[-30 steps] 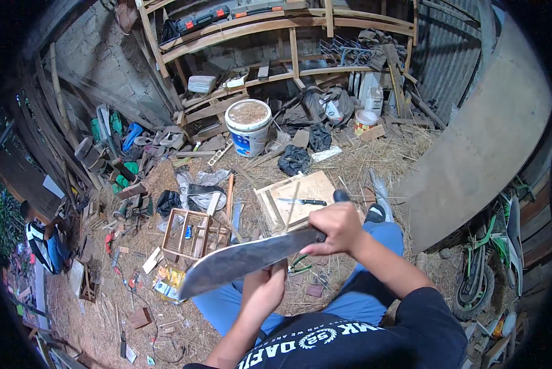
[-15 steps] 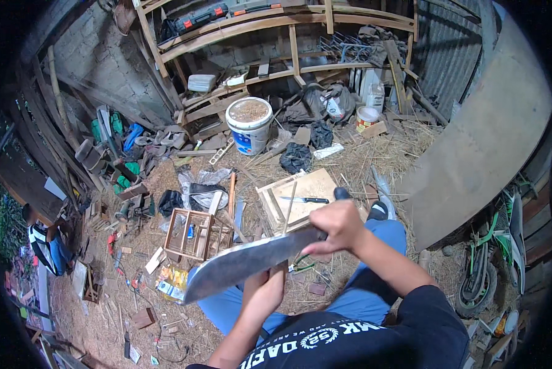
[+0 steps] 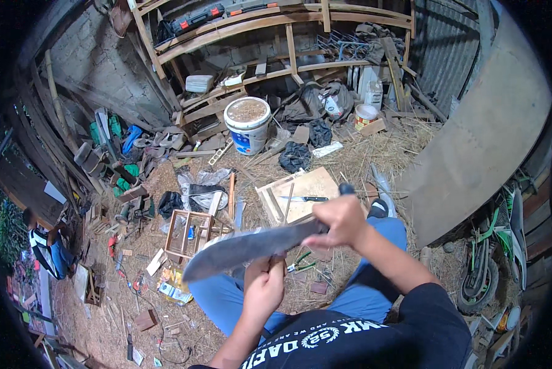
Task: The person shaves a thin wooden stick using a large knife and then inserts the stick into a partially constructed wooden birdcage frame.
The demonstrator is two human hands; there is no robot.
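Note:
My right hand (image 3: 337, 222) is closed around the dark handle of a machete (image 3: 254, 249). Its broad blade reaches left over my lap, crossing just above my left hand (image 3: 265, 286). My left fingers are closed on a thin wooden stick (image 3: 288, 203), which runs away from me beyond the blade; the blade hides its middle part. Past the machete, a kitchen knife (image 3: 307, 198) with a black handle lies on a pale wooden board (image 3: 316, 181). Green-handled pliers (image 3: 302, 263) rest on the ground between my legs.
A small wooden frame (image 3: 179, 234) stands left of the board. Farther off is a white bucket (image 3: 249, 126) below wooden shelves (image 3: 270, 23). A large plywood sheet (image 3: 479, 135) leans at right, near a motorbike (image 3: 482, 264). Another person (image 3: 55, 249) sits at far left.
My right hand has shifted slightly up and right with the machete, and the blade is a little blurred. My left hand stays nearly in place.

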